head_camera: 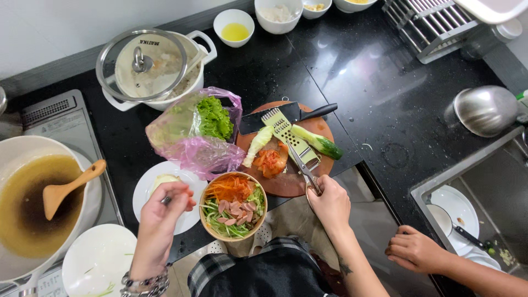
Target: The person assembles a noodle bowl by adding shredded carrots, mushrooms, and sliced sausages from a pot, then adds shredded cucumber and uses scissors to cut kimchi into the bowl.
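Note:
My left hand (160, 212) is closed around a small metal utensil, over a white plate (190, 217) that carries a pale piece of food (163, 180). My right hand (330, 202) grips the handle of a flat metal grater (290, 136). The grater lies on a round wooden cutting board (289, 184). Between my hands stands a wooden bowl (234, 207) of shredded carrot, green strips and sausage slices. On the board lie a black knife (294, 113), a cucumber piece (318, 142), a pale cabbage piece (258, 144) and an orange-red heap (269, 162).
A pink bag of lettuce (201, 132) and a lidded white pot (147, 67) sit behind the plate. A pan of oil with a wooden spoon (63, 188) is at the left, above an empty white plate (96, 258). Another person's hand (415, 250) rests by the sink (484, 192).

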